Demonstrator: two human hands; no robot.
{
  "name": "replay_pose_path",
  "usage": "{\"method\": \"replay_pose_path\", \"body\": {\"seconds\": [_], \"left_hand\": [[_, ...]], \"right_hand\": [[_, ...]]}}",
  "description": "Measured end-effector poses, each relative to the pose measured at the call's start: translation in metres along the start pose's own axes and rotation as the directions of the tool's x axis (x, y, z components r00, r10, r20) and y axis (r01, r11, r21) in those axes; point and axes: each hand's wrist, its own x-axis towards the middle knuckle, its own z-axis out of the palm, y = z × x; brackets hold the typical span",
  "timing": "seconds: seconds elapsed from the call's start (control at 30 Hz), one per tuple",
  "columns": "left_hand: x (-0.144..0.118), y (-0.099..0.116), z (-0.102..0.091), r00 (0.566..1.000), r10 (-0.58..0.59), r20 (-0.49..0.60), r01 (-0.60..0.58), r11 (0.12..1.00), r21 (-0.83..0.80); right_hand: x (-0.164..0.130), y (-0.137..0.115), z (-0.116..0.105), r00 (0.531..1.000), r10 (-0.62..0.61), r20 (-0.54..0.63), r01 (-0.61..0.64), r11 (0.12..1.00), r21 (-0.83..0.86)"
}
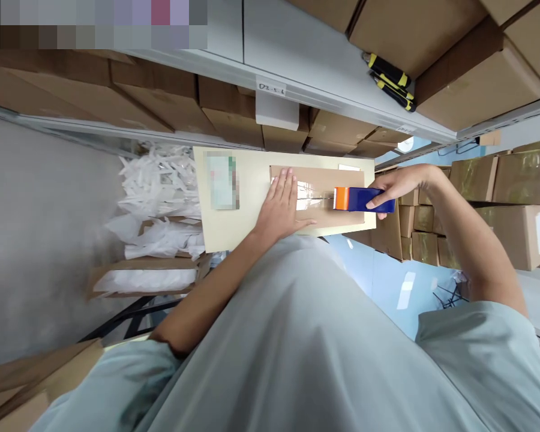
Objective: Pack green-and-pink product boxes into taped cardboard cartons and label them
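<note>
Pale green shirt cloth point(297, 336) fills the foreground of the head view, both bare forearms reaching out from it to a cream-topped bench point(247, 222). On that top lies a flat brown carton point(337, 180), its long axis running left to right across the picture. The left hand point(281, 207) lies flat and unclenched on the carton's left part, fingers spread and pointing away from the body, grasping nothing, only pressing down. The right hand point(398, 186) is clenched round the blue handle of a tape dispenser point(362, 199), whose orange head faces the left hand. A shiny strip of clear tape point(312, 201) stretches along the carton's long axis between the two. Crumpled white wrappers point(157, 186) are heaped just left of the bench; stacked brown boxes point(477, 84) line the shelves around.
</note>
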Motion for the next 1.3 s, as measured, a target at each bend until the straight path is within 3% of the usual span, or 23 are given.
{"method": "replay_pose_path", "body": {"seconds": [0.13, 0.33, 0.47, 0.67, 1.03, 1.17, 1.3], "left_hand": [[0.002, 0.003, -0.001, 0.999, -0.024, -0.030, 0.023, 0.999, -0.037], [0.004, 0.009, -0.003, 0.999, -0.043, 0.003, 0.042, 0.996, 0.073], [0.007, 0.011, -0.002, 0.996, -0.085, 0.030, 0.080, 0.984, 0.158], [0.008, 0.003, 0.000, 0.988, -0.131, 0.082, 0.101, 0.949, 0.298], [0.011, 0.017, 0.000, 0.960, -0.251, 0.124, 0.184, 0.901, 0.393], [0.008, 0.013, 0.001, 0.965, -0.228, 0.131, 0.147, 0.881, 0.449], [0.008, 0.010, 0.002, 0.958, -0.247, 0.143, 0.144, 0.850, 0.506]], "right_hand": [[-0.030, 0.044, -0.008, 0.995, 0.013, 0.100, -0.013, 1.000, -0.003], [-0.062, 0.102, -0.022, 0.996, 0.087, 0.010, -0.087, 0.995, 0.048], [-0.068, 0.134, -0.034, 0.996, 0.078, -0.033, -0.076, 0.995, 0.058], [-0.035, 0.183, -0.053, 0.998, -0.038, -0.042, 0.038, 0.999, 0.003], [0.018, 0.225, -0.065, 0.966, -0.221, 0.138, 0.230, 0.972, -0.054], [0.039, 0.230, -0.064, 0.966, -0.215, 0.144, 0.224, 0.973, -0.048], [0.047, 0.216, -0.052, 0.975, -0.202, 0.095, 0.211, 0.972, -0.105]]}}
